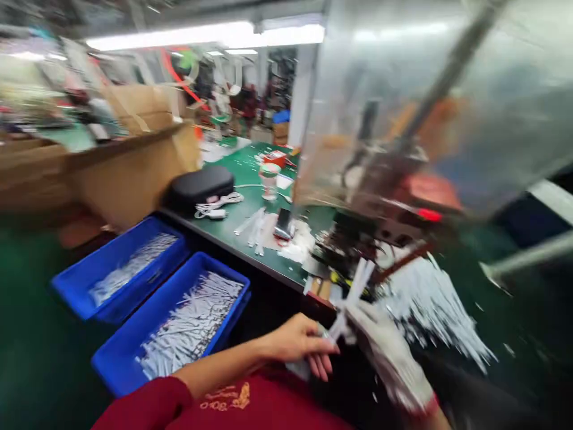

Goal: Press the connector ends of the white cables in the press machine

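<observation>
My bare left hand (299, 349) comes in from a red sleeve (147, 406) and pinches the lower end of a thin bundle of white cables (353, 292). My right hand (387, 358), in a white knit glove with a red cuff, is blurred by motion and grips the same bundle from the other side. A large fan of white cables (430, 307) spreads out to the right of the glove, over a dark floor. Its upper ends are hidden behind a dark machine part (353, 245).
Two blue bins (119, 269) (170, 322) of bagged white cables stand to my left. Beyond them is a green-topped workbench (250, 173) holding a black case (201, 188) and a coiled white cord (215, 206). A clear plastic sheet (425, 101) hangs at upper right. Cardboard boxes (134, 173) stand behind.
</observation>
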{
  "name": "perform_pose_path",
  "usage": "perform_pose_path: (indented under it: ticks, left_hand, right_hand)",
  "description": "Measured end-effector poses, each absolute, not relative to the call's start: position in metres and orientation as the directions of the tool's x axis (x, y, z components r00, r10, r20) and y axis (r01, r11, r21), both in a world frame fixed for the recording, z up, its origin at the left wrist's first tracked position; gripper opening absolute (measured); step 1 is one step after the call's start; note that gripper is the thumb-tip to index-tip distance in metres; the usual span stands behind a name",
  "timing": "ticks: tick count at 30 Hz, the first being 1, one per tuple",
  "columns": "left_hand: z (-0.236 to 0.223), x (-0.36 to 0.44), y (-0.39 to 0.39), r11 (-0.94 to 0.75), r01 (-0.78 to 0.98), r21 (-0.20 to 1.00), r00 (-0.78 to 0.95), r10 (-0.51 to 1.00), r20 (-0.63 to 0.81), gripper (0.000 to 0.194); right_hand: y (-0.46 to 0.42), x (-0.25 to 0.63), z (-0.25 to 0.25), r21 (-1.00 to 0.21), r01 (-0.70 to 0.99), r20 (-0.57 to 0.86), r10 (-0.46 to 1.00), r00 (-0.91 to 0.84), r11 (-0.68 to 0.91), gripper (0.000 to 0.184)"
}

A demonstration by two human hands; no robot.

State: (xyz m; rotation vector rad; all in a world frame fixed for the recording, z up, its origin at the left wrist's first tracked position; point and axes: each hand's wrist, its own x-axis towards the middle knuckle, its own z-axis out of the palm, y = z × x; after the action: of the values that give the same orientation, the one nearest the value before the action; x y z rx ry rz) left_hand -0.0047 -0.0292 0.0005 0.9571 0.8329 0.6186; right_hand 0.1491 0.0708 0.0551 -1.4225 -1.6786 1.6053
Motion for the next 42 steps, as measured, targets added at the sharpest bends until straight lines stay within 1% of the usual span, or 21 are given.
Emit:
perform_pose_path:
  ticks: [1, 3, 5, 7, 10, 13, 17, 20, 23, 31, 39, 42]
  left_hand:
    - [0.007, -0.005, -0.024, 0.485, -0.111, 0.867, 0.549, 0.758, -0.354, 0.054]
    - [0.015, -0.005, -0.015, 0.514, -0.124, 0.849, 0.539, 0.753, -0.378, 0.055]
    - [0.019, -0.005, -0.009, 0.519, -0.135, 0.844, 0.506, 0.769, -0.392, 0.054]
    - [0.019, -0.006, -0.007, 0.516, -0.156, 0.842, 0.446, 0.798, -0.407, 0.054]
    - [0.017, -0.011, -0.005, 0.501, -0.190, 0.844, 0.361, 0.835, -0.414, 0.054]
    - [0.012, -0.017, -0.001, 0.514, -0.185, 0.838, 0.346, 0.832, -0.434, 0.054]
    - [0.008, -0.022, 0.004, 0.548, -0.096, 0.831, 0.417, 0.780, -0.467, 0.055]
    - [0.007, -0.023, 0.004, 0.545, -0.070, 0.835, 0.423, 0.774, -0.470, 0.055]
    - [0.008, -0.023, 0.005, 0.538, -0.069, 0.840, 0.422, 0.779, -0.464, 0.054]
    - [0.007, -0.023, 0.008, 0.532, -0.070, 0.844, 0.416, 0.785, -0.460, 0.051]
    - [0.005, -0.022, 0.007, 0.537, -0.095, 0.838, 0.415, 0.787, -0.457, 0.048]
    - [0.005, -0.020, 0.006, 0.564, -0.118, 0.817, 0.427, 0.772, -0.471, 0.048]
  right_hand:
    - [0.060, 0.164, 0.052, -0.909, 0.342, -0.358, 0.868, -0.345, -0.239, 0.023]
    - [0.053, 0.177, 0.047, -0.924, 0.230, -0.369, 0.867, -0.335, -0.304, 0.030]
    - [0.061, 0.175, 0.043, -0.931, 0.094, -0.361, 0.842, -0.402, -0.354, 0.036]
    - [0.076, 0.164, 0.039, -0.915, -0.004, -0.356, 0.813, -0.461, -0.403, 0.036]
    - [0.091, 0.146, 0.029, -0.898, -0.074, -0.347, 0.803, -0.485, -0.433, 0.034]
    - [0.095, 0.135, 0.015, -0.895, -0.106, -0.352, 0.831, -0.431, -0.434, 0.031]
    - [0.095, 0.130, 0.003, -0.888, -0.148, -0.362, 0.859, -0.362, -0.436, 0.028]
    - [0.094, 0.128, 0.001, -0.876, -0.162, -0.379, 0.856, -0.351, -0.454, 0.026]
    - [0.095, 0.127, 0.001, -0.871, -0.161, -0.398, 0.859, -0.323, -0.464, 0.025]
    - [0.100, 0.124, 0.004, -0.882, -0.157, -0.394, 0.878, -0.270, -0.444, 0.022]
    - [0.099, 0.124, 0.005, -0.873, -0.207, -0.375, 0.880, -0.292, -0.441, 0.023]
    - [0.099, 0.124, 0.004, -0.854, -0.231, -0.393, 0.869, -0.299, -0.466, 0.023]
